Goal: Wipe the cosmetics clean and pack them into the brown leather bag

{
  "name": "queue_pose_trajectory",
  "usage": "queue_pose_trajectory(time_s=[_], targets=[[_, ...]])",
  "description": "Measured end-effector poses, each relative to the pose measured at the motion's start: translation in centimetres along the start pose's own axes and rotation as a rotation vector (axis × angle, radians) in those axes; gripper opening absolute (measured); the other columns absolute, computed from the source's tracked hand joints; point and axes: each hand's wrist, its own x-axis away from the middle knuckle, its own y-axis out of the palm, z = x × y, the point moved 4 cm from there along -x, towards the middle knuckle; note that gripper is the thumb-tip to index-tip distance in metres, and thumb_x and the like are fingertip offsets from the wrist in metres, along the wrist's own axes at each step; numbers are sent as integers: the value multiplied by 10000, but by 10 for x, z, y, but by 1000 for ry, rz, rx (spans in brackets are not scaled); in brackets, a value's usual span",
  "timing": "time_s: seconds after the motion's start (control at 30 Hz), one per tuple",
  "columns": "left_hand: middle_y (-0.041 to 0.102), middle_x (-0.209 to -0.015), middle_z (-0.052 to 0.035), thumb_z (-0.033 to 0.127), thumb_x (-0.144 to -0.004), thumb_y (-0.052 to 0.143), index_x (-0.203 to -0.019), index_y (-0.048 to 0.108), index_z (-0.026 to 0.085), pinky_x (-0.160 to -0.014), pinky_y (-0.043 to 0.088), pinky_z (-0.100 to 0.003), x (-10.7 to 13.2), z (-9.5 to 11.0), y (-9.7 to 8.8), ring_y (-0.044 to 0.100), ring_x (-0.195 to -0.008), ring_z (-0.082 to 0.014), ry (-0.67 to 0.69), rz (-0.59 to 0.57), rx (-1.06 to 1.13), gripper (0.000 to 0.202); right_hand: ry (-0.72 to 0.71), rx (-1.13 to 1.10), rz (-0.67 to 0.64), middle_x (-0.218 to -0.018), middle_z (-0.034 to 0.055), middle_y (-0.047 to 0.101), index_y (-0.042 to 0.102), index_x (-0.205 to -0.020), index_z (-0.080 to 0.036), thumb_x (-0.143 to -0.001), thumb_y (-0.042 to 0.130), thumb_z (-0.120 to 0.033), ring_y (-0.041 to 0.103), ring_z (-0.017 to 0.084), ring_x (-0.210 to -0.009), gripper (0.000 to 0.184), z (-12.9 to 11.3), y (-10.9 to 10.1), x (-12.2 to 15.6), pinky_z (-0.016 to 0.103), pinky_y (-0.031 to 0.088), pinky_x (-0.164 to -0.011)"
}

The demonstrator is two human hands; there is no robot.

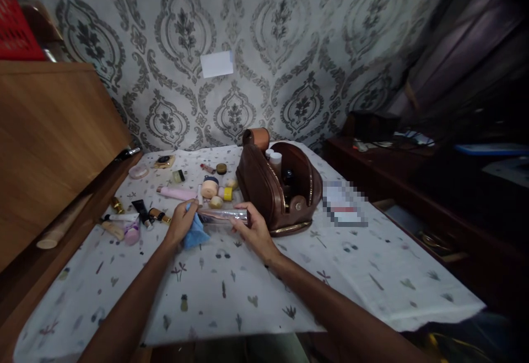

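Note:
A shiny silver cylindrical bottle (223,216) lies level between my two hands over the table. Closed on a blue cloth (195,235), my left hand (182,222) is at the bottle's left end. My right hand (256,231) grips the other end, fingers and thumb around it. Just right of that hand stands a brown toiletry bag (258,187), unzipped, with white-capped bottles (275,159) inside. Behind the hands lie a pink tube (177,193), a jar with a dark lid (210,187) and a small yellow-capped container (227,193).
Several cosmetics, among them a black tube (141,211), lie at the left on the patterned tablecloth (231,308). A wooden cabinet (53,142) borders the left side. Something blurred out (343,204) lies right of the bag. An open drawer (413,231) is at the right.

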Motion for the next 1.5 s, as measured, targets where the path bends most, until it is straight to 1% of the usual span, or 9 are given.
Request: queue_pose_trajectory(time_s=[0.27, 0.4, 0.5, 0.63, 0.8, 1.03, 1.17, 1.37, 1.5], targets=[[607, -677, -1, 539, -740, 633, -673, 636, 203, -638, 450, -267, -2, 9, -15, 557, -690, -199, 2, -208, -36, 343, -27, -113, -41, -829, -10, 571, 524, -1148, -216, -778, 709, -444, 609, 135, -688, 473, 0, 1, -3, 193, 410, -465], [680, -859, -23, 525, -805, 609, -856, 692, 211, -748, 499, -292, 2, 9, -15, 620, -821, -220, 6, -439, 8, 329, -70, -147, -95, -842, -9, 571, 549, -1133, -220, -756, 732, -424, 598, 131, -711, 466, -4, 1, -2, 217, 461, -550], [697, -912, -45, 557, -799, 609, -954, 709, 214, -684, 509, -304, 4, 10, -11, 617, -747, -216, -35, -488, 39, 390, -93, -193, -91, -868, -8, 567, 530, -1177, -230, -734, 754, -427, 583, 131, -727, 534, -8, -1, -2, 227, 479, -577], [684, -870, -42, 574, -782, 623, -870, 708, 214, -677, 481, -284, 5, 21, -6, 608, -785, -225, 46, -429, -38, 381, -59, -258, -18, -884, -21, 553, 445, -1242, -252, -684, 787, -423, 558, 120, -699, 677, -12, -2, -2, 233, 490, -571], [580, -724, -2, 580, -783, 623, -747, 632, 205, -653, 448, -261, 11, 28, 2, 549, -714, -191, 117, -441, -44, 377, -29, -242, 12, -770, -63, 528, 451, -1134, -234, -662, 808, -430, 514, 94, -613, 624, -13, -2, -2, 231, 481, -579], [436, -597, 41, 661, -750, 629, -604, 499, 189, -553, 366, -225, 10, 17, 5, 414, -587, -129, 58, -422, -9, 511, -52, -274, -12, -717, -61, 531, 520, -1104, -226, -666, 816, -495, 499, 96, -585, 593, -15, 0, -1, 230, 455, -550], [471, -572, 44, 684, -675, 686, -584, 532, 176, -536, 363, -222, 8, 8, 5, 423, -558, -117, -7, -372, 40, 539, -87, -311, -51, -783, -44, 526, 567, -1145, -243, -637, 852, -456, 485, 103, -638, 620, -18, 0, -1, 231, 447, -574], [487, -504, 50, 748, -701, 606, -685, 608, 180, -446, 326, -229, -1, -5, -3, 423, -450, -119, -105, -142, 77, 568, -146, -292, -43, -899, -17, 570, 587, -1151, -249, -669, 842, -401, 527, 130, -777, 566, -20, -7, -4, 255, 463, -720], [517, -592, 39, 719, -761, 552, -746, 620, 180, -468, 348, -230, -10, 0, -21, 454, -503, -117, 19, 106, 47, 543, -180, -230, -30, -1006, 3, 588, 567, -1197, -245, -683, 832, -387, 554, 159, -919, 595, -16, -9, -7, 283, 464, -835]])
